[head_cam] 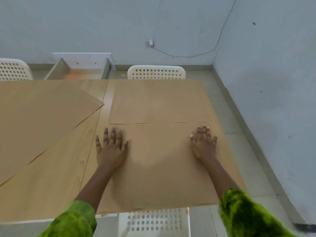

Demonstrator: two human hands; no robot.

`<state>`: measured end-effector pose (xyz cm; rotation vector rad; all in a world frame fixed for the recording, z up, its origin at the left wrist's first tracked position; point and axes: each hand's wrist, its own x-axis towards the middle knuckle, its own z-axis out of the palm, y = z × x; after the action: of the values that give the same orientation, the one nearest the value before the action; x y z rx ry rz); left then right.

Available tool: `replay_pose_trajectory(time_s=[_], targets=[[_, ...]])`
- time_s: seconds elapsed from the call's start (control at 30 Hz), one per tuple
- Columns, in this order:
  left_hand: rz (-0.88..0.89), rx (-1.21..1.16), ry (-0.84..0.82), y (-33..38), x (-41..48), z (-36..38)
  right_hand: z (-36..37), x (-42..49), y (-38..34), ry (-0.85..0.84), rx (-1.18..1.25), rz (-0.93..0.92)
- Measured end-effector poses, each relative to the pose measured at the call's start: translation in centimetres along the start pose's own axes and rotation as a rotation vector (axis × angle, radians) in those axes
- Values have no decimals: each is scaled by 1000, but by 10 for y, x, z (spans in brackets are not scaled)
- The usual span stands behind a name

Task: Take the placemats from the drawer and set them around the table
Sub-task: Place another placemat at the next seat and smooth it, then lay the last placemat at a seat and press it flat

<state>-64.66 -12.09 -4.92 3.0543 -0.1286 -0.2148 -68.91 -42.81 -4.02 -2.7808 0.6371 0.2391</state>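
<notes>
Presses the near placemat (159, 168) flat on the right end of the table (56, 177) with left hand (111, 148) and right hand (204, 145), fingers straight and spread, gripping nothing. Just beyond, edge to edge, a second placemat (157, 101); to the left, a third placemat (42, 117) lying skewed. Behind the table, an open drawer (59, 69).

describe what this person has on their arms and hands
The left sleeve and right sleeve are bright green with darker mottled patches and leave the forearms bare. The left hand and right hand wear no gloves. No watch or ring shows, though the picture is blurred.
</notes>
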Motion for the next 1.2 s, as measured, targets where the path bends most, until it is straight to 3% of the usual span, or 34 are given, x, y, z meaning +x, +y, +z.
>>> replay_pose_trajectory(time_s=[0.13,0.23,0.43,0.67,0.87,0.97,1.03,1.1,1.2], targets=[[259,-113,68,56,-64,9,29,-90,-50,31,138,-274],[328,-109,17,78,-103,30,57,-133,-55,-74,45,-364],[275,-23,-16,51,-115,42,62,-134,-36,-48,-71,-358],[51,-46,67,-33,-105,35,34,-110,54,-16,-122,-54],[33,-27,18,-29,-107,28,26,-109,62,-45,-106,-53],[2,59,-77,-26,-109,17,18,-113,56,-80,-23,-48],[-16,69,-57,-18,-115,4,14,-121,46,-46,73,-72],[-21,-45,26,-10,-129,-8,12,-135,30,-12,205,-117],[-49,-411,119,-3,-156,-23,8,-158,5,7,515,-146]])
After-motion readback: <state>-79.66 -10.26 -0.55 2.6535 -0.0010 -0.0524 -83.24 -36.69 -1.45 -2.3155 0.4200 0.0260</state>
